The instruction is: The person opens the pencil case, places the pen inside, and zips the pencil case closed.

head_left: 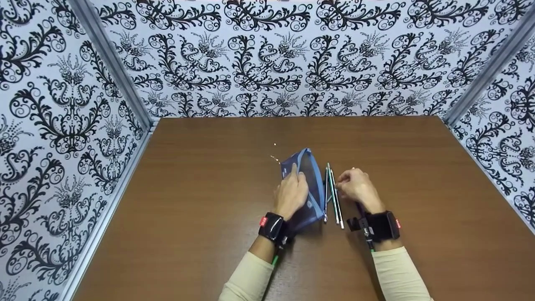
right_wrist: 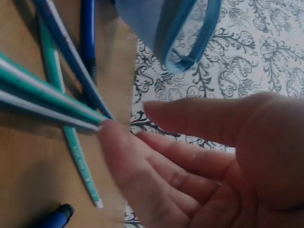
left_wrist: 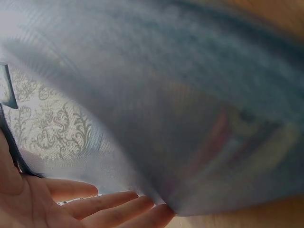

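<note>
My left hand [head_left: 291,192] grips a blue mesh zip pouch [head_left: 315,200], its index finger stretched along the mesh. The pouch is tilted, with its blue zipper edge facing right. In the left wrist view the left fingers [left_wrist: 114,209] lie along the lower edge of the mesh [left_wrist: 118,95]; blurred reddish and yellowish shapes show through it. Just right of the pouch lie several pencils [head_left: 335,200], some green. My right hand [head_left: 359,188] is beside them. In the right wrist view its thumb and index finger are apart, and the index fingertip meets the ends of green pencils [right_wrist: 57,92].
A blue pen [right_wrist: 88,38] lies behind the pencils in the right wrist view, and a blue capped end [right_wrist: 57,216] shows at the bottom. The brown wooden table [head_left: 200,200] is bordered by patterned black-and-white walls [head_left: 271,62]. A thin, light-coloured strand [head_left: 275,159] lies left of the pouch.
</note>
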### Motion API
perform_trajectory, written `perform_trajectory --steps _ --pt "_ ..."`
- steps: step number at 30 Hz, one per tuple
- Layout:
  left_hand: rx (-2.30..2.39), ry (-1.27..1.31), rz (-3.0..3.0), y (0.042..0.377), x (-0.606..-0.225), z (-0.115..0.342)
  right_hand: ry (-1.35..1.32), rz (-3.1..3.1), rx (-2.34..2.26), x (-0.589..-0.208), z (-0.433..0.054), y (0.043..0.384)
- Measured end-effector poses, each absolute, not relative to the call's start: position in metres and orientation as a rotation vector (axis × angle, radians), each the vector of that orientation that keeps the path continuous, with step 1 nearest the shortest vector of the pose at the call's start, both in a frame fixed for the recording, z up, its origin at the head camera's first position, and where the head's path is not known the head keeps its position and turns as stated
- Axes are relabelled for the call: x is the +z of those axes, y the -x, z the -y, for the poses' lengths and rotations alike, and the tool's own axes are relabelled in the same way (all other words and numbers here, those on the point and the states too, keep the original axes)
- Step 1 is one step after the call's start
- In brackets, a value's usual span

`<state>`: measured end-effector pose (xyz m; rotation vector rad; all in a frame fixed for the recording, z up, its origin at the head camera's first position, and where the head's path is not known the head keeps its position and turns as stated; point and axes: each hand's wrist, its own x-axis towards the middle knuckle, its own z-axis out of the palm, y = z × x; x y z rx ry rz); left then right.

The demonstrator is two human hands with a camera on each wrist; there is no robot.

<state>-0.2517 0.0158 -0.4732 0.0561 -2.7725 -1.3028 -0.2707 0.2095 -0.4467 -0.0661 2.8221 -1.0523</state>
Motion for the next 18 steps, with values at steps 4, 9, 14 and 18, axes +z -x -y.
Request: perform_trajectory --steps 4,9,14,18 --pt "-1.309 -0.057 2.776 0.251 -0.473 -0.015 0.049 -2.776 -1.003 -0.452 -0.210 0.272" --pt "-1.312 -0.054 2.779 0.250 -0.473 -0.015 0.020 -2.741 -0.999 -0.456 -0.211 0.273" --pt "-1.323 -0.056 2.784 0.250 -0.471 -0.014 -0.001 -2.702 -1.026 -0.460 -0.212 0.275" --pt "-1.335 -0.062 2.782 0.249 -0.471 -0.014 -0.040 -2.672 -1.043 -0.463 -0.212 0.277"
